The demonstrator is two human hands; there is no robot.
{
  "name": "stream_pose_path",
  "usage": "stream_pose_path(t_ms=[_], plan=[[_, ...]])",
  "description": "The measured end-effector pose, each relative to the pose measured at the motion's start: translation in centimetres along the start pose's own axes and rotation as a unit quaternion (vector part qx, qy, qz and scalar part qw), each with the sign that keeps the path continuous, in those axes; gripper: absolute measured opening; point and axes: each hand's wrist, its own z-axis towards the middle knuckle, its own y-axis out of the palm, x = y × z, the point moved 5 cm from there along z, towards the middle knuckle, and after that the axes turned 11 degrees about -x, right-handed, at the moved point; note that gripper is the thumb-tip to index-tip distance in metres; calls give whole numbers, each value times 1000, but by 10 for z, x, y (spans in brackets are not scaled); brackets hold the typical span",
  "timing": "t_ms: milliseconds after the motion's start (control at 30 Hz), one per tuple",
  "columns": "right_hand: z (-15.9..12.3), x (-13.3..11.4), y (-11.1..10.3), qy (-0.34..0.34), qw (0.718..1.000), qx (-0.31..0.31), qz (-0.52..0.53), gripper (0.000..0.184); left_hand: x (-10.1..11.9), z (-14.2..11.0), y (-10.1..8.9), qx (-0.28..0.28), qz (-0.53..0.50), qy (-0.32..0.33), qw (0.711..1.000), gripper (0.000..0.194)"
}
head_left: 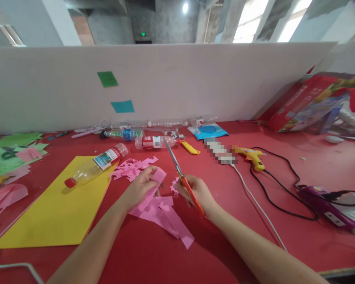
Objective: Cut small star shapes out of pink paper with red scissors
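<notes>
My left hand (144, 184) is closed on a folded strip of pink paper (159, 176), its fingers pinching it near the middle of the red table. In my right hand (199, 193) is a pair of scissors (192, 196) with orange-red handles, the blades pointing up and away from me. The blades look closed and stand apart from the paper. Beneath my left hand lies a larger cut piece of pink paper (168, 219). A heap of small pink scraps (133, 169) sits just beyond that hand, and a few pink bits (174, 186) lie between both hands.
A plastic bottle (91, 167) rests on yellow sheet (56, 209) at left, near green paper (6, 157). More bottles (149, 142) line the white partition (177, 83). A yellow cutter (190, 147), blue wipes pack (208, 130), corded glue gun (251, 157) and purple box (325, 205) extend rightward.
</notes>
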Motion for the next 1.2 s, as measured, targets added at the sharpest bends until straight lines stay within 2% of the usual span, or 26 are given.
stream_pose_path(t_ms=[100, 167, 267, 367, 433, 567, 633, 667, 800, 900, 1000, 1200], plan=[[1, 1, 7, -4, 999, -43, 7, 26, -7, 0, 13, -91, -28, -26, 995, 46], [1, 0, 12, -6, 998, -68, 16, 21, -10, -1, 19, -126, -36, -31, 991, 52], [-2, -3, 14, -8, 997, -76, 26, 16, -11, -1, 23, -140, -47, -35, 988, 42], [-3, -4, 9, -5, 998, -41, 36, 21, -8, -1, 23, -136, -30, -42, 989, 26], [-4, -4, 6, -2, 999, -26, 36, 26, -6, -2, 25, -141, -10, -43, 989, 26], [-4, -4, 7, 9, 999, -44, 23, 30, -3, -2, 29, -159, 2, -42, 986, 25], [-5, -6, 8, 3, 999, -50, 21, 33, -1, -1, 27, -137, -7, -20, 990, 23], [-6, -7, 7, -2, 999, -50, 21, 36, 0, 0, 23, -109, -21, -4, 994, 22], [-7, -6, 6, 10, 998, -68, 1, 45, 5, 1, -2, 59, -107, 61, 991, 17], [-7, -2, 6, 16, 993, -93, -73, 43, 7, -1, -15, 138, -136, 100, 976, 15], [-6, -1, 7, 6, 983, -111, -144, 41, 7, -3, -20, 167, -129, 119, 970, 15], [-9, -4, 10, 5, 976, -140, -169, 44, 14, -8, -19, 190, -83, 162, 965, 19]])
